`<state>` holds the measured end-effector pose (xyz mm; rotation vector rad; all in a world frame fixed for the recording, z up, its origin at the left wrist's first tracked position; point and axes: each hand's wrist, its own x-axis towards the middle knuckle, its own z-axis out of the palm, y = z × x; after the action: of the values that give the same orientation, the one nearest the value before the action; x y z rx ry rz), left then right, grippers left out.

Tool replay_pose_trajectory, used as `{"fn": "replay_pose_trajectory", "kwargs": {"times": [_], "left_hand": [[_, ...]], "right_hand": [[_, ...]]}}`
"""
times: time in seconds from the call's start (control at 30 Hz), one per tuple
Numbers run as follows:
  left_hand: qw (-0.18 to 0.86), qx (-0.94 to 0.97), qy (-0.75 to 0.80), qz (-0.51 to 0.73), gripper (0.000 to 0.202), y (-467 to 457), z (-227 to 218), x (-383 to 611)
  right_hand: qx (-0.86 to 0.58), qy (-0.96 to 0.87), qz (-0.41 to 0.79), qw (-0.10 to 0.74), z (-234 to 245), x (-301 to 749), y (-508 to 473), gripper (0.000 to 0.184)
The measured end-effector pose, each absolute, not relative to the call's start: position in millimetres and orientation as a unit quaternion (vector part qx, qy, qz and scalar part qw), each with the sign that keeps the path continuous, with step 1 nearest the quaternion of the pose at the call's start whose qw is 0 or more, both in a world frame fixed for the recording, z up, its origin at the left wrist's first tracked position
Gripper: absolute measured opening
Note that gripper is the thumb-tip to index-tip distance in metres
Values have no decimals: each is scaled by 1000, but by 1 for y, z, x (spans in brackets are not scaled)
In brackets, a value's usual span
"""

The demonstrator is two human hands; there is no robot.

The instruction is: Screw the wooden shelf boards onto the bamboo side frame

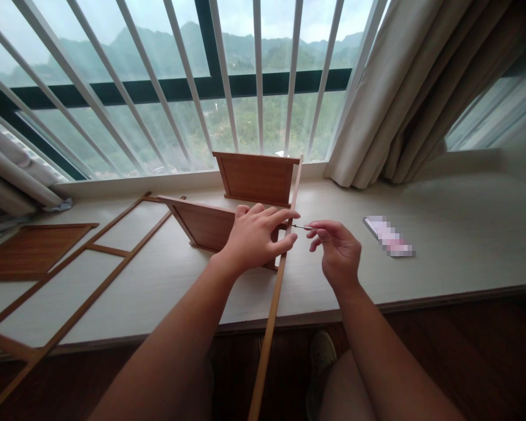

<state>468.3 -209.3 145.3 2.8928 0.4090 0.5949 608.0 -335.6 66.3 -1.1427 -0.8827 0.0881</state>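
My left hand (260,234) lies over the right end of a brown wooden panel (206,222), thumb and fingers astride its end where it meets a long narrow wooden rail (275,298). The fingertips hide part of that joint. In my right hand (339,251) a thin metal tool (305,227) is pinched between thumb and fingers. Its tip points left at the rail; its exact kind is too small to make out. Behind, a second wooden panel (258,178) stands on edge, its right side against the rail's far end.
On the white ledge (456,234) at left lie a ladder-like wooden frame (109,250) and another wooden panel (39,251). A phone-like object (390,237), partly blurred out, lies at right. Barred window and curtains (398,88) border the back. The rail overhangs the front edge.
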Motion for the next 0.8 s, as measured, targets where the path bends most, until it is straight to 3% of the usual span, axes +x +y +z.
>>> {"fn": "replay_pose_trajectory", "kwargs": {"times": [0.8], "left_hand": [[84, 968, 145, 189, 40, -211, 148, 468]], "right_hand": [[-515, -374, 49, 770, 67, 602, -323, 16]]}}
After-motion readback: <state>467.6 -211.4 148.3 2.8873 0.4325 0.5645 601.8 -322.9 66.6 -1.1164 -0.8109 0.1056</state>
